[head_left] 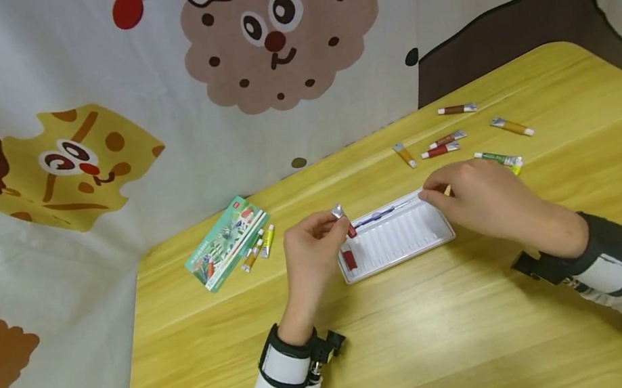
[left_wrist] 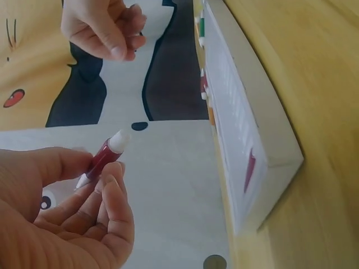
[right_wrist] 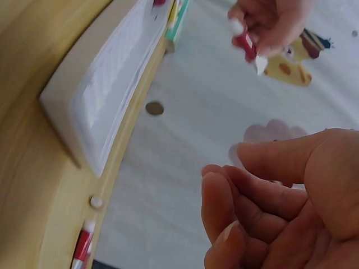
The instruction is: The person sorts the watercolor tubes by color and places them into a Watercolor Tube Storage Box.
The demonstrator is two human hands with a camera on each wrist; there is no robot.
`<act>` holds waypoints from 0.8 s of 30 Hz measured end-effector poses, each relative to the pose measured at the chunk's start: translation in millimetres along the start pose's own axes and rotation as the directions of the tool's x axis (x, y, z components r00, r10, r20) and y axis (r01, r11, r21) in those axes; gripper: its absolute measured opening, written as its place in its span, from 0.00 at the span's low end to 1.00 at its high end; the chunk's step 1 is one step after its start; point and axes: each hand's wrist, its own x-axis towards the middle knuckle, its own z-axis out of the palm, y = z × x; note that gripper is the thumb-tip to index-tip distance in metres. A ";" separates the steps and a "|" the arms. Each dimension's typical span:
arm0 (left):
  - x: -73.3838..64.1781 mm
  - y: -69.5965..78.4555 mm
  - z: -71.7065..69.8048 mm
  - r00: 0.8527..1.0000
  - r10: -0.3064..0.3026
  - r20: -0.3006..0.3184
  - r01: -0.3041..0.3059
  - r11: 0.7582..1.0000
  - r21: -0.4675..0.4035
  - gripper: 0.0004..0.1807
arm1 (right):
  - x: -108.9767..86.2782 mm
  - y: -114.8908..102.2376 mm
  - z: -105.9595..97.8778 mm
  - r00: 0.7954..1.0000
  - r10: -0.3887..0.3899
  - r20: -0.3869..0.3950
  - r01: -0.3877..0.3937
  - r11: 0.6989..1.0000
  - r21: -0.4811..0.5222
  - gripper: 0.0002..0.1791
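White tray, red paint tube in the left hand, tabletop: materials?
White tray: likely molded plastic, slightly glossy; ribbed, with soft highlights.
Red paint tube: probably thin metal or laminate; shiny, crimped silver end. Smooth white cap looks plastic.
Tabletop: wood or wood-look laminate, satin; grain streaks, soft reflection.

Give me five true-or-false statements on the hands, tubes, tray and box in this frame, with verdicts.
1. The left hand pinches a red tube. True.
2. The right hand grips a green tube. False: it holds nothing.
3. Another red tube lies in the white tray. True.
4. In the head view, the green box lies right of the tray. False: it lies left of it.
5. Two tubes lie beside the box. True.
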 end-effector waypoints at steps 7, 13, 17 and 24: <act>4.1 -5.0 -0.8 0.997 -0.072 0.002 0.072 0.997 0.034 0.06 | 5.6 15.2 2.7 0.991 0.093 0.092 -0.091 0.995 -0.031 0.08; 6.6 -9.5 -1.3 0.983 -0.179 0.033 0.176 0.980 0.097 0.06 | 10.0 24.9 14.1 0.961 0.171 0.217 -0.164 0.985 -0.049 0.08; 8.1 -12.8 0.0 0.970 -0.234 0.067 0.222 0.963 0.151 0.07 | 9.5 28.7 18.8 0.938 0.212 0.276 -0.203 0.977 -0.059 0.10; 8.7 -19.7 3.4 0.966 -0.240 0.093 0.208 0.941 0.267 0.07 | 8.0 30.3 22.4 0.923 0.236 0.303 -0.221 0.972 -0.082 0.11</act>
